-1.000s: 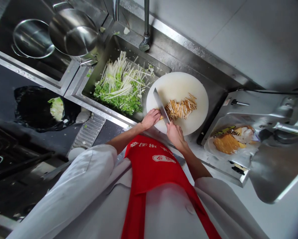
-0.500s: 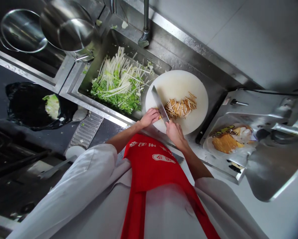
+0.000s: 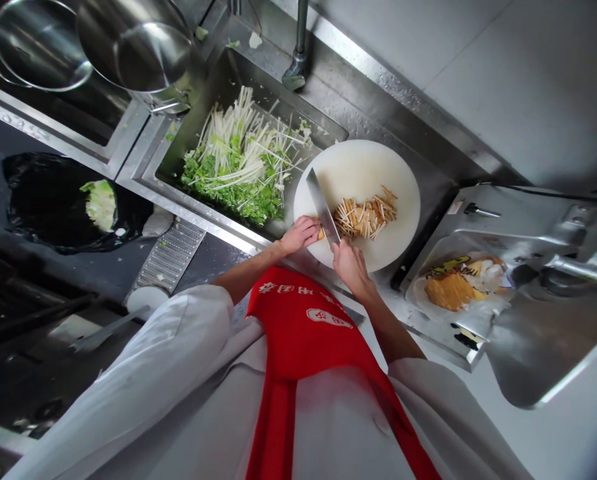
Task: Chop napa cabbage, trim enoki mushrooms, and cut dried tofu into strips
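Right hand (image 3: 349,261) is wrapped tight around the handle of a cleaver (image 3: 322,207), blade down on the round white board (image 3: 363,167) with its tip pointing off toward 11 o'clock. Left hand (image 3: 302,233) sits just left of the blade, fingers curled down onto the last uncut bit of what looks like fried tofu (only a sliver peeks out from under the knuckles, so I can't swear to it). The cut strips (image 3: 366,217) lie in a loose pile on the other side of the blade, about 3 o'clock from it, roughly mid-board.

My take on doing this well: keep those left fingertips tucked so the flat of the blade rides against the knuckles, and walk the hand back evenly so the sticks match the ones already cut. The remaining piece looks small, so it's the spot where fingers get nicked; short, low strokes seem safer than big chops.

Around it: the board sits over the sink edge, and at its 9 o'clock the basin holds a heap of greens (image 3: 238,167) with white stalks. Steel pots (image 3: 128,47) up at 10, a tray (image 3: 458,287) with more of the yellow stuff at 3 to 4.
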The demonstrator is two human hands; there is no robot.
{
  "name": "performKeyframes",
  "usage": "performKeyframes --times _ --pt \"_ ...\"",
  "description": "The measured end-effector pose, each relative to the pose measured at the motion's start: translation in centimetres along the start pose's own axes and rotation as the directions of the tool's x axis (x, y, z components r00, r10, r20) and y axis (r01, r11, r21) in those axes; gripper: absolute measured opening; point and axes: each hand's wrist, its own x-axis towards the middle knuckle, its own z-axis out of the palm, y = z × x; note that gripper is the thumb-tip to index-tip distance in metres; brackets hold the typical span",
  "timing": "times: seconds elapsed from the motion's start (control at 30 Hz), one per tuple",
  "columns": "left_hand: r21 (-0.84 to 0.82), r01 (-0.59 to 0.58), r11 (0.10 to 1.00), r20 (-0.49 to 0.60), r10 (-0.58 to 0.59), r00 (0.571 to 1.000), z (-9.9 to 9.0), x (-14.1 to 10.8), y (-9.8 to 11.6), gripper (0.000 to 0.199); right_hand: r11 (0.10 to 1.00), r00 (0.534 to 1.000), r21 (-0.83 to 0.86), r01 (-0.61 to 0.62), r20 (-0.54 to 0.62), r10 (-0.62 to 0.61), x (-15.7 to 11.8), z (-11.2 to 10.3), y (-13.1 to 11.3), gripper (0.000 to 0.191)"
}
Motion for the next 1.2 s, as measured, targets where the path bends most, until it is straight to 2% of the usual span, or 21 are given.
performKeyframes --times 0.1,0.3,0.47,0.57,0.73,0.83,1.07,1.2 --pt "0.003 0.016 1.0 0.034 -0.016 0.999 0.2 0.0 -0.4 0.033 1.0 1.0 -0.002 0.01 0.012 -0.01 -0.3 0.3 -0.6 0.032" --pt "-0.056 0.049 0.997 0.025 -0.047 0.999 0.8 -0.9 -1.1 0.032 1.0 1.0 0.026 -0.01 -0.009 0.011 1.9 1.8 -2.0 0.034" --pt "-0.058 0.015 0.998 0.003 -0.015 1.0 1.3 -1.1 -1.3 0.026 1.0 1.0 0.009 0.006 0.007 -0.006 0.0 0.4 -0.6 0.035" --pt "-0.067 0.008 0.998 0.006 -0.008 1.0 1.2 -0.9 -1.2 0.024 1.0 0.999 0.003 0.015 0.03 -0.015 -0.4 0.5 -0.7 0.033" --pt "-0.071 0.008 0.997 -0.016 -0.009 1.0 0.6 -1.2 -1.1 0.026 0.999 1.0 0.036 0.003 -0.006 -0.003 1.7 2.1 -2.1 0.033" --pt "-0.054 -0.019 0.998 -0.036 0.017 0.999 0.2 -1.7 -1.2 0.025 0.999 1.0 0.051 -0.002 -0.01 0.002 2.3 2.2 -2.2 0.033" --pt "-0.067 0.047 0.997 0.04 -0.044 0.998 0.7 -1.1 -1.3 0.031 1.0 1.0 0.016 -0.007 -0.002 0.007 0.5 0.3 -1.4 0.034" --pt "-0.05 0.059 0.997 0.055 -0.057 0.997 0.7 -0.7 -1.1 0.035 1.0 1.0 -0.002 0.012 0.015 -0.012 -0.6 0.4 -1.5 0.035"
